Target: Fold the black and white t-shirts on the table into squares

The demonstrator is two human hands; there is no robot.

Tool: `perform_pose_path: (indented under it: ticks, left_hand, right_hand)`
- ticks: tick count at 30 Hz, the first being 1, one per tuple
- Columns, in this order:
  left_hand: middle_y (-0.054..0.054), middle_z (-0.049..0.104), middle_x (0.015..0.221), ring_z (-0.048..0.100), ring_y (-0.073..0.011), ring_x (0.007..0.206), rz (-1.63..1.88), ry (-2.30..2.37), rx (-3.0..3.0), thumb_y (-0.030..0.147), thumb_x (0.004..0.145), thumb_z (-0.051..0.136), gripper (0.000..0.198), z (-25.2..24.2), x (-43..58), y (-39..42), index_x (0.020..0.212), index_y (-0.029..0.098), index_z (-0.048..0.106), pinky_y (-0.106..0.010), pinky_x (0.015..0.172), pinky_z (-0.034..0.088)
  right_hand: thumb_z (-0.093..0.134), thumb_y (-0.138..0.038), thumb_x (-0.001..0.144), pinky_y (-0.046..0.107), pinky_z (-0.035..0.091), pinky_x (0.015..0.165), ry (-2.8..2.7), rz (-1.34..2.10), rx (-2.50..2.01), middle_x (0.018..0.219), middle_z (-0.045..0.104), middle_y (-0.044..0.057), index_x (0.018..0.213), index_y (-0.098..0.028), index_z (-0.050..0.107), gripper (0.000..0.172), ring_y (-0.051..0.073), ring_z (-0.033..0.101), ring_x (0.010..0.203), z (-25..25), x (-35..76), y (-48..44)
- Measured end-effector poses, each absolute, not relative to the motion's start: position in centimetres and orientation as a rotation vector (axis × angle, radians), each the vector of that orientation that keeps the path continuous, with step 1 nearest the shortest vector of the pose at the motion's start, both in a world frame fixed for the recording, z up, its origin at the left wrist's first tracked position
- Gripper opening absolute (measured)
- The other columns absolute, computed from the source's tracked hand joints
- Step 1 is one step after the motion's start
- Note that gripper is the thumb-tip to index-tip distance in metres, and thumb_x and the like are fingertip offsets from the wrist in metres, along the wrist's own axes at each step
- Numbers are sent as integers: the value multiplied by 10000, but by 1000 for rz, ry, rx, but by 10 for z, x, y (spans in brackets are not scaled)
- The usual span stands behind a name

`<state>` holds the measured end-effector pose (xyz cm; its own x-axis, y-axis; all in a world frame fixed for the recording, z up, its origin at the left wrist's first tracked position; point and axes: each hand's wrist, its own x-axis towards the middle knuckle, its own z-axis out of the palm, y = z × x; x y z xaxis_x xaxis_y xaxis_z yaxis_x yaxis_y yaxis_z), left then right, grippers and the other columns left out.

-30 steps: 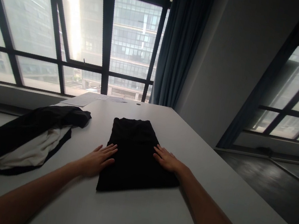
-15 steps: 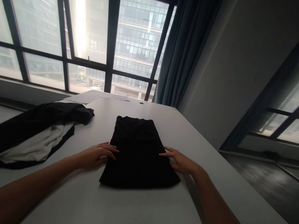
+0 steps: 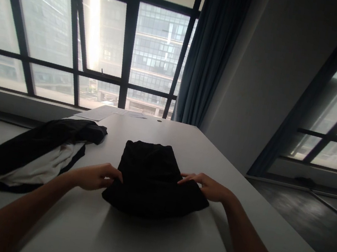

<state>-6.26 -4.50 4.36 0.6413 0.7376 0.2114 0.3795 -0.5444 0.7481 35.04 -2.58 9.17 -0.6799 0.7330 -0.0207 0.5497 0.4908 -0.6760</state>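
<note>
A black folded garment [image 3: 149, 179] is in the middle of the white table, its near part raised off the surface and drooping toward me. My left hand [image 3: 97, 175] pinches its left edge, with the fingertips on top of the cloth and the thumb beneath. At the right edge, my right hand [image 3: 202, 185] grips the cloth the same way, its thumb hidden behind the fabric. What kind of garment it is, I cannot tell from the folded shape.
Left of it lies a crumpled black and white garment [image 3: 44, 143] on the table [image 3: 140, 247]. Paper sheets [image 3: 95, 112] rest at the far end, near a small dark round spot [image 3: 159, 121]. Behind stand windows and a blue curtain [image 3: 205, 54].
Both hands have closed on the sides of the black garment. Its near part has risen from the table, and the cloth now bends and wrinkles. The view has tilted slightly up.
</note>
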Motion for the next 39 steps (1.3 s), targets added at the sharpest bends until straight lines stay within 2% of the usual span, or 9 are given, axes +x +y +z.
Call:
perform_pose_path:
  ticks: [5,10,14,19,24,27,30,34,39]
  left_hand:
    - [-59,734,799,675,-256,745,928,911,1748,598,664,738,465,50,-72,-33,856,175,746,-369,682,550]
    - [-106,697,1081,683,-198,770,1160,1190,1401,637,819,598,632,39,-69,-5,1256,181,587,-353,702,555]
    - [-172,645,1231,662,-185,784,1112,1321,1446,445,721,761,805,12,-69,10,1412,172,453,-320,666,540]
    - [-65,726,947,598,-168,664,1181,1377,1846,382,701,706,663,12,-68,13,1311,147,598,-343,669,519]
    - [-9,696,786,616,-167,612,1342,1445,1929,414,816,568,625,23,-64,9,1387,161,539,-312,637,512]
    - [-69,741,1009,695,-227,782,1242,1577,1917,388,817,562,613,17,-66,14,1390,172,533,-351,745,547]
    - [-139,607,1359,620,-310,1157,1205,1683,2079,416,865,498,563,14,-64,15,1354,145,565,-437,967,498]
    - [-102,557,1424,480,-264,1338,1137,1569,2458,472,978,345,526,25,-41,-3,1306,163,617,-454,1145,342]
    - [-60,405,1537,331,-242,1440,629,1362,2706,473,1011,305,525,16,-13,-21,1428,214,491,-484,1196,218]
  right_hand:
    - [605,-597,827,425,537,845,-2167,934,-1110,937,742,74,1000,-176,747,477,293,659,953,77,340,-4]
    - [385,-663,925,402,554,827,-1758,868,-1348,1034,726,118,1224,-163,611,625,265,673,960,39,303,32]
    - [584,-476,889,413,524,934,-1778,856,-1407,1225,671,164,1410,-148,464,628,277,642,1106,15,295,46]
    - [611,-290,825,451,396,1104,-1956,538,-1307,1372,593,104,1349,-196,564,535,259,545,1267,16,295,49]
    - [489,-321,900,426,326,1155,-1893,267,-1230,1461,511,70,1456,-226,449,566,223,451,1359,17,287,47]
    - [436,-395,937,455,378,1110,-1875,376,-1387,1492,468,96,1523,-227,323,621,250,508,1306,10,287,52]
    - [355,-460,974,438,391,1093,-1888,380,-1524,1491,460,134,1519,-196,335,605,258,551,1255,12,287,51]
    - [343,-469,987,434,297,1152,-2081,100,-1441,1500,458,89,1424,-219,496,526,245,412,1378,26,271,29]
    - [362,-447,990,486,177,1193,-2419,105,-1326,1566,352,83,1458,-212,454,532,246,294,1449,24,247,5]
